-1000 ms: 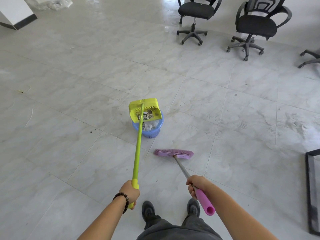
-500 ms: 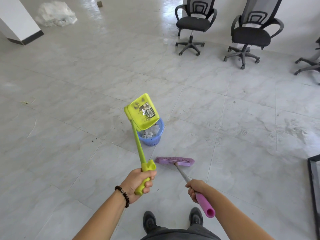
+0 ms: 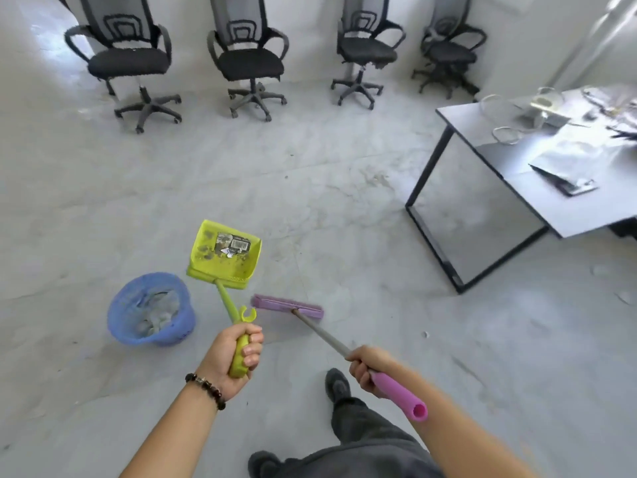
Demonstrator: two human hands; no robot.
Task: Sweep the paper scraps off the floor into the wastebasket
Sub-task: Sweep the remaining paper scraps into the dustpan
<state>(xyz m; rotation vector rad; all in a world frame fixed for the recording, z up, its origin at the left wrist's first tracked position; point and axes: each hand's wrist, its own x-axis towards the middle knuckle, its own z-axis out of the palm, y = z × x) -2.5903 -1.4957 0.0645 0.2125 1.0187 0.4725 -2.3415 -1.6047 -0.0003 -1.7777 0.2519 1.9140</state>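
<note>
My left hand (image 3: 236, 353) grips the handle of a lime-green dustpan (image 3: 224, 250), which is lifted to the right of the wastebasket with its pan facing up. A label and a few small paper bits cling inside the pan. The blue wastebasket (image 3: 119, 322) stands on the floor at lower left and holds several crumpled paper scraps (image 3: 157, 313). My right hand (image 3: 367, 369) grips the purple handle of a broom (image 3: 287, 307), whose purple head rests on the floor right of the dustpan's handle. One small scrap (image 3: 426, 335) lies on the floor right of the broom.
Several black office chairs (image 3: 129, 62) line the far wall. A grey table (image 3: 517, 160) with a black frame, papers and cables stands at the right. My shoes (image 3: 336, 384) are on the floor between my arms.
The dustpan has swung off the wastebasket to its right, pan now face up. My view has turned right, so the basket sits lower left and the table has come into sight.
</note>
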